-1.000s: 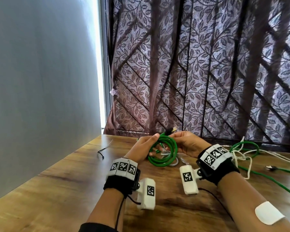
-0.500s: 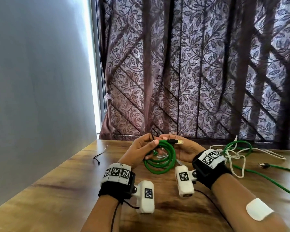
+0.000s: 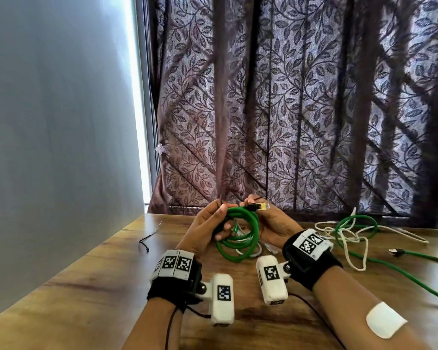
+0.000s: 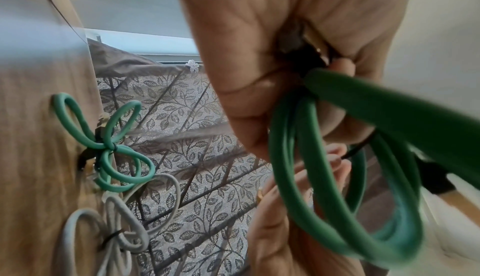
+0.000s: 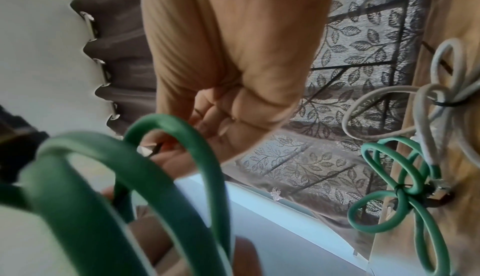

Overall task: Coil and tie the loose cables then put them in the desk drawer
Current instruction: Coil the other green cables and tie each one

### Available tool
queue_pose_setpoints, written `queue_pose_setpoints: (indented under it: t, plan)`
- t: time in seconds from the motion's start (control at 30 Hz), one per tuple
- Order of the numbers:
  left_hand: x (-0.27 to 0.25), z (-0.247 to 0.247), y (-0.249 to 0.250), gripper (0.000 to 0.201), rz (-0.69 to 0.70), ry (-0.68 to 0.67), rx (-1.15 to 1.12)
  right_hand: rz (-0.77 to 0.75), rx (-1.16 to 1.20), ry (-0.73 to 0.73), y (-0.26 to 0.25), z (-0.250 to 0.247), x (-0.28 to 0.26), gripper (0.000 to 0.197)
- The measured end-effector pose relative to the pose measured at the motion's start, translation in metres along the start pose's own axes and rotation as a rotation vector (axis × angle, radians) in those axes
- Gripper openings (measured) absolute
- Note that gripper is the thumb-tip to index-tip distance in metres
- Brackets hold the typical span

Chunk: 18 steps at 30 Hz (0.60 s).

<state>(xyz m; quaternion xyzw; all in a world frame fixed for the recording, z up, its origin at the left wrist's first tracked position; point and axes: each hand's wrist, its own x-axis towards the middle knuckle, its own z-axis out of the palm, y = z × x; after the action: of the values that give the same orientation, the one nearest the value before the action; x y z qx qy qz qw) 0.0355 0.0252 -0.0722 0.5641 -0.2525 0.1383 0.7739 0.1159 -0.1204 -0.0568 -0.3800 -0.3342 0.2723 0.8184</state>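
Hands clamped on coil: left hand pinching its top beside a thin black tie, right hand gripping the plug end, coil held above desk. Risk: loosened pinch, loops springing apart before cinching. Loose cables waiting to the right.

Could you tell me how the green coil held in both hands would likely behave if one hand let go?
The green coil has no tie visible yet, so its loops would probably spring apart. It sags below the hands, suggesting it is floppy rather than stiff.
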Motion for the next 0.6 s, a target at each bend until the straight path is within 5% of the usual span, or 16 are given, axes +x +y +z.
queue_pose_setpoints:
  t: [0.13,0.37,0.5,0.6]
  plan:
    - [-0.002,0.005,0.005,0.032,-0.037,0.055,-0.121,-0.047,0.001,0.060,-0.005,0.009,0.003,0.022]
    - [-0.002,0.004,0.004,0.033,-0.043,0.017,-0.085,-0.071,-0.042,0.161,-0.020,-0.008,0.000,0.003]
    - [-0.005,-0.002,0.008,0.030,-0.002,-0.028,-0.115,-0.195,0.154,0.192,-0.055,-0.040,-0.019,0.031]
    - [-0.003,0.002,0.005,0.027,-0.006,-0.031,-0.060,-0.166,0.028,0.216,-0.059,-0.043,-0.028,0.052]
